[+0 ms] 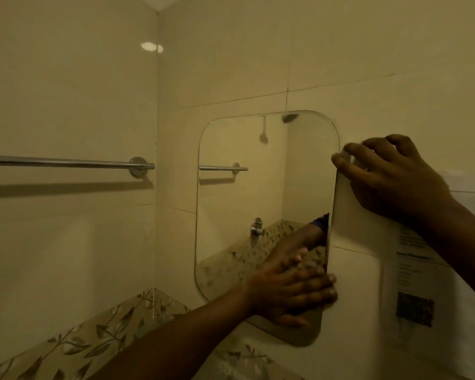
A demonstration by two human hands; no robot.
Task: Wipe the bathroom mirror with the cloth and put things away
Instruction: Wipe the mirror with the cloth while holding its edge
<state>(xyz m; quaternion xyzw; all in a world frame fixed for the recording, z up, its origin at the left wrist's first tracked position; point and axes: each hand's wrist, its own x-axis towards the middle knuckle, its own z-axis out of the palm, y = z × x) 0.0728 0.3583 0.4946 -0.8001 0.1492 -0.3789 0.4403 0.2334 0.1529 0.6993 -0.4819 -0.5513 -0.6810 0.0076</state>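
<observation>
Mirror (244, 201) on tiled wall; right edge hidden behind white bottle (362, 242). Right hand (390, 174) fingers curled around bottle top. Left hand (288, 294) flat on mirror's lower right, fingers spread. Cloth not discernible. Bottle label blurred.

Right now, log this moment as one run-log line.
left hand: flat on mirror lower right | right hand: gripping white appliance top corner | cloth: not seen | towel rail: bare
</observation>
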